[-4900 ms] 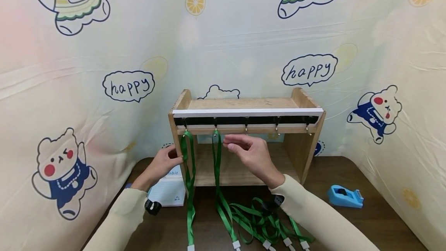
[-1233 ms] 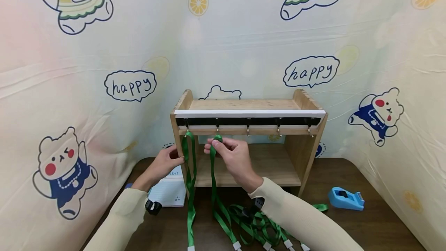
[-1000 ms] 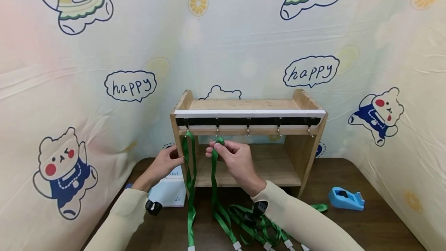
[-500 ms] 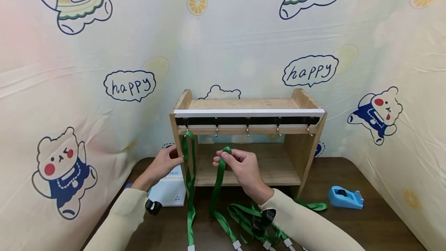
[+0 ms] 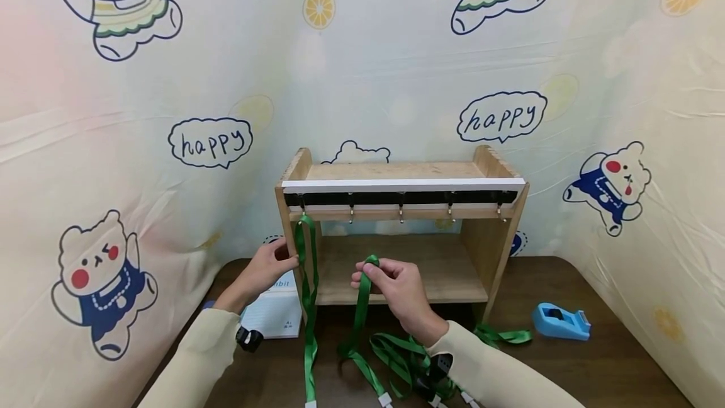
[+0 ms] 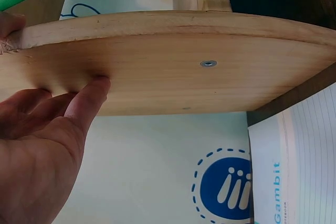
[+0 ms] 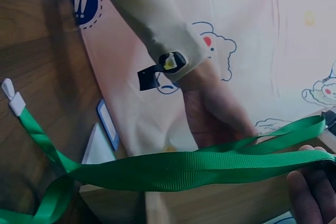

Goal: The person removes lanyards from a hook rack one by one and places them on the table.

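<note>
"Lanyard, green (image 5: pixel 361 312), one: where kept?"

"Top of its loop in the right hand (image 5: pixel 399 289), pinched between thumb and fingers. Below the row of hooks (image 5: pixel 401 209) and apart from them, before the lower opening of the wooden shelf (image 5: pixel 396 170). Its lower run is dark and blurred near the desk (image 5: pixel 614 357)."

"Second green lanyard (image 5: pixel 309 298)?"

"Hung from the leftmost hook (image 5: pixel 303 206). White end cut by the bottom edge of the head view. In the right wrist view green straps overlap; which is which is hard to tell there."

"Left hand (image 5: pixel 262 272)?"

"Clamped on the shelf's left side panel, fingers against its outer face. From the head, some fingertips are hidden behind the panel; one digit is cropped in the left wrist view."

"Remaining stock?"

"Loose green lanyards (image 5: pixel 393 357), heaped on the desk, count uncertain: the right forearm covers part, and the lower frame edge crops their white ends. Notebook (image 5: pixel 274 313), left, partly behind arm and shelf; title shortened from above, 'Gambit' legible at the left wrist. Tape dispenser (image 5: pixel 561 321), blue, right, in full view."
</note>
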Demonstrator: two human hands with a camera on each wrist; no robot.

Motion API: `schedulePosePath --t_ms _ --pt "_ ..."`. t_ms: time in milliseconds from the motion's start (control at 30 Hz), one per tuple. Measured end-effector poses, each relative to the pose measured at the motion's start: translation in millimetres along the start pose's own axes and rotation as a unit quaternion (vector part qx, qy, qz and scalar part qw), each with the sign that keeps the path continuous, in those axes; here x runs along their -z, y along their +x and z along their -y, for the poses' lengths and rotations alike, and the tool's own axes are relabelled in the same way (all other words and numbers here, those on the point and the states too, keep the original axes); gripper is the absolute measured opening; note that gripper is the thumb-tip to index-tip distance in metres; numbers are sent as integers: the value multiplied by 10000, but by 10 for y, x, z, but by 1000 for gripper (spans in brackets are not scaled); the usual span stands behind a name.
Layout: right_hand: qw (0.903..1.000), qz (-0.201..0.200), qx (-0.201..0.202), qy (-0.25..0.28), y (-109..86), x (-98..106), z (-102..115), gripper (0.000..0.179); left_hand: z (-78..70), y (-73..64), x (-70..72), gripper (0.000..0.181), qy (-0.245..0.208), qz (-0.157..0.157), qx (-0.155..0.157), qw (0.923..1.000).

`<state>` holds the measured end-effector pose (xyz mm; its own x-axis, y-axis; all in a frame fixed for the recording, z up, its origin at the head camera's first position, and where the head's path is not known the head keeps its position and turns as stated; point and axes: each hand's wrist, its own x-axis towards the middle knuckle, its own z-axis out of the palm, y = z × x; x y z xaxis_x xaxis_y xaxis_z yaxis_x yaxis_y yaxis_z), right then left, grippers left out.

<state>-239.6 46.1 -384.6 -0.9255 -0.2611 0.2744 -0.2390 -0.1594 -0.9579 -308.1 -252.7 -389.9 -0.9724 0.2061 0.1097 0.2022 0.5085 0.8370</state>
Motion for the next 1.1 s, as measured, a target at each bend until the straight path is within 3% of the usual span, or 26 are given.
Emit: schedulePosePath --t_ms 733,1100 --pt "9978 205 -629 45 -128 -9 -486 42 28 -7 2 44 -36 42 -43 10000" --pt "9962 158 -781 -358 -186 -41 -600 38 34 0 2 44 -73 55 -110 9999"
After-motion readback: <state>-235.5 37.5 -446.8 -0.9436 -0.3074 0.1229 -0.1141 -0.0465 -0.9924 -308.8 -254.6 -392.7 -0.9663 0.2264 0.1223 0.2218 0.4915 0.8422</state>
